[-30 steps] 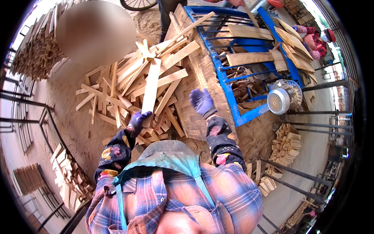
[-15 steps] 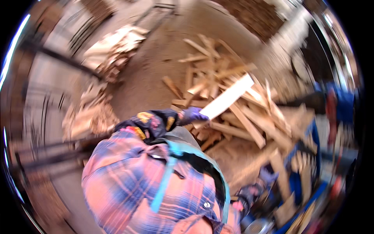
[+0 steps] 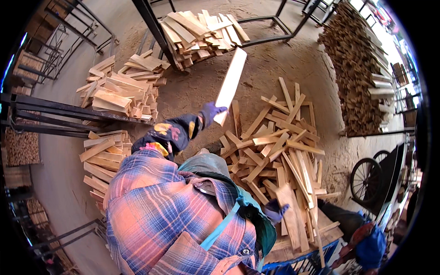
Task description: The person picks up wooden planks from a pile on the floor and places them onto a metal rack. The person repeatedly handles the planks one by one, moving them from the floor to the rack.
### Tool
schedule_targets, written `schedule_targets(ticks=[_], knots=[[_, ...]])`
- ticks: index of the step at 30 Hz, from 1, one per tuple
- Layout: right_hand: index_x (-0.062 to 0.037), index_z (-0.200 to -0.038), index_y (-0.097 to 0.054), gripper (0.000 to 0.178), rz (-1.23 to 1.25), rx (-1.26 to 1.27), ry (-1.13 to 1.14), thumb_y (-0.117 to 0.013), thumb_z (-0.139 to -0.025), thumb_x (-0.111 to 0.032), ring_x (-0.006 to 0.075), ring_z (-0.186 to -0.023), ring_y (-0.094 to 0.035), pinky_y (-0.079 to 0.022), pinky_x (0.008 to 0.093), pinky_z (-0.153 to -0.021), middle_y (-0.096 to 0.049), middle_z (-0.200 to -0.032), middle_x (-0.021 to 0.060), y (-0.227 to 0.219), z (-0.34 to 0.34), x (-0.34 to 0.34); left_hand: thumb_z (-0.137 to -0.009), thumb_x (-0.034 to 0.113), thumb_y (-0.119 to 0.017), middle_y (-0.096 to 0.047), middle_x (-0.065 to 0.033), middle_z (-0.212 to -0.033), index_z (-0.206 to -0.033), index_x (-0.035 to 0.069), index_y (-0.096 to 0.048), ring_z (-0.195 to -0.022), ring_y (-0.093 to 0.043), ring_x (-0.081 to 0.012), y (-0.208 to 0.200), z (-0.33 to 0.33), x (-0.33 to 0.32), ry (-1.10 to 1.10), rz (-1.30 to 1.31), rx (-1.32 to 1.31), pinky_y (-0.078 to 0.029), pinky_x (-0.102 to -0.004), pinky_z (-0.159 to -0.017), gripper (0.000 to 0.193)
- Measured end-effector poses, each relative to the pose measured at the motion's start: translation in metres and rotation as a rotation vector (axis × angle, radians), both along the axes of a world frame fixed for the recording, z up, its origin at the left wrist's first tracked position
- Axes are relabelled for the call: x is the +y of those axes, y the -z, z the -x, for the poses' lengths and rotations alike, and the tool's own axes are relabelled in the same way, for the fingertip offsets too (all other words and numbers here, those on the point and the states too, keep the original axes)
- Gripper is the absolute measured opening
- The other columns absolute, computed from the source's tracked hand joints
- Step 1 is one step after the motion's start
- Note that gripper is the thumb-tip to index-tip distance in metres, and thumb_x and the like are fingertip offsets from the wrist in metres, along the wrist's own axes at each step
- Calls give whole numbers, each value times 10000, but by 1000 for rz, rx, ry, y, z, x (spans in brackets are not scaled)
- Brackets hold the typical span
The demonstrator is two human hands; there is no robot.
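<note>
My left hand [image 3: 212, 113], in a purple glove, is closed round the lower end of a pale, flat wooden board [image 3: 232, 81]. The board slants up and away over the sawdust-covered floor, left of a loose heap of wooden boards [image 3: 268, 149]. Lower right, my right hand [image 3: 275, 212], gloved too, grips the left edge of a wider wooden board [image 3: 291, 217]; part of its fingers is hidden. That board is tilted above a wooden tabletop [image 3: 326, 236] at the near side of the heap.
Stacked boards [image 3: 192, 34] lie by a black metal frame [image 3: 160, 36] at the far side, with more stacks [image 3: 121, 91] to the left. A tall wood pile [image 3: 355, 68] stands far right. Nearer are a spoked wheel [image 3: 366, 178] and a person in blue [image 3: 370, 245].
My view has turned, and the blur has gone. The board in my left hand now points more steeply away, clear of the heap. My right hand appears farther left, still beside a board.
</note>
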State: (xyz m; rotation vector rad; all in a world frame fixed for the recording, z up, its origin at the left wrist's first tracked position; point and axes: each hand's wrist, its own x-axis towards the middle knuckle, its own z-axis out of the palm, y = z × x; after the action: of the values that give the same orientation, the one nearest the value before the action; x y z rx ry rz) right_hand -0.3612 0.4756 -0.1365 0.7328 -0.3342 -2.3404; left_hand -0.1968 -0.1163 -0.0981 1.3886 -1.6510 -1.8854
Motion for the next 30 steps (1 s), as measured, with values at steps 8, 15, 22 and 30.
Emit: schedule_targets(ticks=[8,15,22,30], knots=[[22,-1249,-501,509,-411,157,-715,-620,-892,-320,240,-1137,-540,-399,362,-1013,-590,-1229,119,-120,-55,-293,-896,372,-599,-661,-64,-861,-1135,55,-554,-708,-631,-193,-93,-44,-272,-361,-7,176,-502,-308,-588,400],[49,-1173,-526,477,-670,786,-1415,-594,-876,-318,260,-949,-637,-521,375,-861,-622,-1080,152,-118,-66,-453,-826,460,-673,-598,-149,-1167,-1280,131,-525,-965,-625,-247,-80,-43,-74,452,-998,16,-503,-376,-838,580],[11,-1115,-577,461,-594,1178,-1685,-569,-893,-393,168,-772,-638,-513,288,-666,-650,-908,77,-148,-115,-538,-795,358,-728,-671,-89,-867,-1015,-9,-632,-741,-644,-201,-54,-126,-73,-604,-453,201,-528,-328,-707,438],[-86,-962,-602,237,-741,691,-1470,-571,-907,-314,123,-646,-582,-490,254,-576,-602,-772,13,-121,-105,-458,-840,259,-641,-643,-102,-933,-976,35,-609,-823,-620,-218,-9,-346,-288,-344,114,-166,-521,-363,-705,264]])
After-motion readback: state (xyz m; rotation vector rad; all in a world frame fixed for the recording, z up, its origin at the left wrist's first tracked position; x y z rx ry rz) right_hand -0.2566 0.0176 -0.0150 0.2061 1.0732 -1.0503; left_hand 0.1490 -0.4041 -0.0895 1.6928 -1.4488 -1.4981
